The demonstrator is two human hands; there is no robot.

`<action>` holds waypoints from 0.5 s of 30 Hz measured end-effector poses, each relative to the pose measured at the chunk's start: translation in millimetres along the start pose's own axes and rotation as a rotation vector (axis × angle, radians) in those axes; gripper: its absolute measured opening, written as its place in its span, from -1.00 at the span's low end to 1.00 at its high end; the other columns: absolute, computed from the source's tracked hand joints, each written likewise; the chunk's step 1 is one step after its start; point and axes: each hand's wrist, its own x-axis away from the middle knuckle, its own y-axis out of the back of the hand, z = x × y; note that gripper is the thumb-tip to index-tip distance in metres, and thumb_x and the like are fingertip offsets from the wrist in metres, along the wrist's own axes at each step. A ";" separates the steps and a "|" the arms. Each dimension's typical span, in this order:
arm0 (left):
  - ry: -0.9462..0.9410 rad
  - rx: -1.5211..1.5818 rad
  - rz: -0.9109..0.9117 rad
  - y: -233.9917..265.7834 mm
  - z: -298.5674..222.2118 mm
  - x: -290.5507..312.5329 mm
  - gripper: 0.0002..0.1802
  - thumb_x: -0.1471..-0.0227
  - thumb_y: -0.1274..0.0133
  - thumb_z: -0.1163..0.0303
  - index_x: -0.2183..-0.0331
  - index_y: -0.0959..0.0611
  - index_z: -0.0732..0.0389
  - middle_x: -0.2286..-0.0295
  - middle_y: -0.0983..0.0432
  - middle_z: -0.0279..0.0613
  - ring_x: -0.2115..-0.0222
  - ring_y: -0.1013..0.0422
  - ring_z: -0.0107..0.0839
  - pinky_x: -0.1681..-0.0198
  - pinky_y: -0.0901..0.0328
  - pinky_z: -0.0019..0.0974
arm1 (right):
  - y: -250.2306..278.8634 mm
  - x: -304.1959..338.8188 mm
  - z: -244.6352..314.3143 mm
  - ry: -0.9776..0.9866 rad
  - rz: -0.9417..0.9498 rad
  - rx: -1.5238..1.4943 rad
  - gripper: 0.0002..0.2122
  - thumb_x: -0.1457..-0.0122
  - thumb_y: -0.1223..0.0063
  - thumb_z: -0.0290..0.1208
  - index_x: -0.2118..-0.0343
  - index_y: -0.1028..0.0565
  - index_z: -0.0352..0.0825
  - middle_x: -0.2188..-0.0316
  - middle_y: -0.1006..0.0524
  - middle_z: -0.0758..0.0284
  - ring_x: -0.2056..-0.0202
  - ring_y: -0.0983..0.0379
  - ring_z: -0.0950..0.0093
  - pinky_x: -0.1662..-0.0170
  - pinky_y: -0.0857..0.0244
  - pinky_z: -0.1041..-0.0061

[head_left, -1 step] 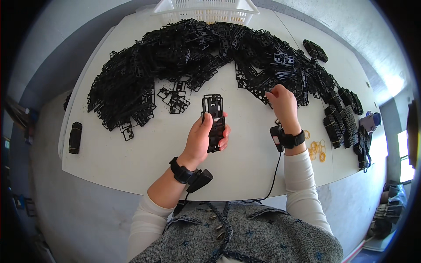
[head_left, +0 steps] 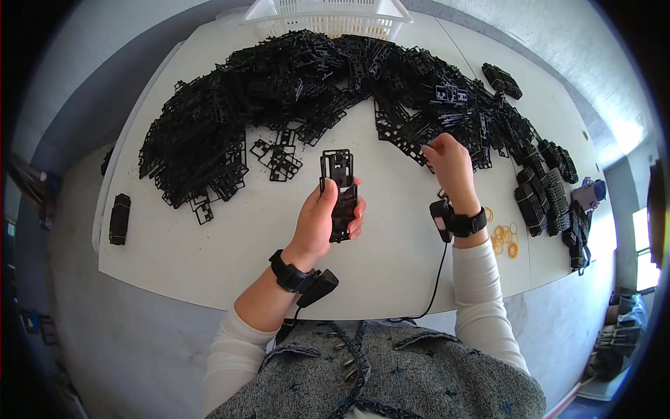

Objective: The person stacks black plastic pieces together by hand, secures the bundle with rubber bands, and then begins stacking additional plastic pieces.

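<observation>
Upright in my left hand [head_left: 317,220] is a stack of black plastic frames [head_left: 340,167], thin rectangular pieces with cut-outs. My thumb lies along one side of the stack and my fingers wrap round the other. My right hand [head_left: 452,164] is at the right part of a big curved heap of the same black plastic frames [head_left: 279,84]. Its fingers are drawn together over the heap's near edge, and what is between them, if anything, is hidden. A few loose frames [head_left: 283,157] lie in front of the heap.
Yellow rubber bands [head_left: 504,237] lie right of my right wrist. Bundled stacks of black frames [head_left: 541,192] stand at the table's right edge, with another bundle [head_left: 501,80] far right and one [head_left: 120,219] far left. A white plastic basket [head_left: 328,17] stands behind the heap. A cable [head_left: 438,279] hangs from my right wrist.
</observation>
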 end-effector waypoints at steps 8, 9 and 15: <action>-0.077 -0.048 -0.183 1.3 -0.5 -2.4 -0.46 -0.14 0.29 -0.06 0.11 -0.28 0.24 0.52 -0.34 -0.17 0.63 -0.23 -0.46 0.57 -0.20 -0.38 | 1.3 28.1 36.6 0.267 -0.011 -0.228 -0.81 0.02 -0.11 -0.44 0.54 -0.33 -0.39 0.62 -0.48 0.24 0.59 -0.43 0.41 0.51 -0.28 0.53; -0.077 -0.047 -0.184 1.4 0.1 -2.8 -0.46 -0.14 0.29 -0.06 0.11 -0.28 0.24 0.52 -0.34 -0.17 0.63 -0.23 -0.46 0.57 -0.20 -0.38 | 1.8 35.2 45.2 0.308 -0.020 -0.241 -0.81 0.02 -0.11 -0.44 0.54 -0.33 -0.40 0.63 -0.48 0.24 0.60 -0.43 0.41 0.52 -0.28 0.53; -0.111 -0.024 -0.201 2.1 -0.7 -1.1 -0.54 -0.15 0.20 0.05 0.13 -0.28 0.26 0.52 -0.35 -0.19 0.62 -0.26 -0.47 0.58 -0.20 -0.38 | 3.0 36.2 50.9 0.337 -0.058 -0.053 -0.84 0.02 -0.12 -0.45 0.47 -0.38 -0.38 0.64 -0.48 0.24 0.60 -0.45 0.40 0.52 -0.29 0.55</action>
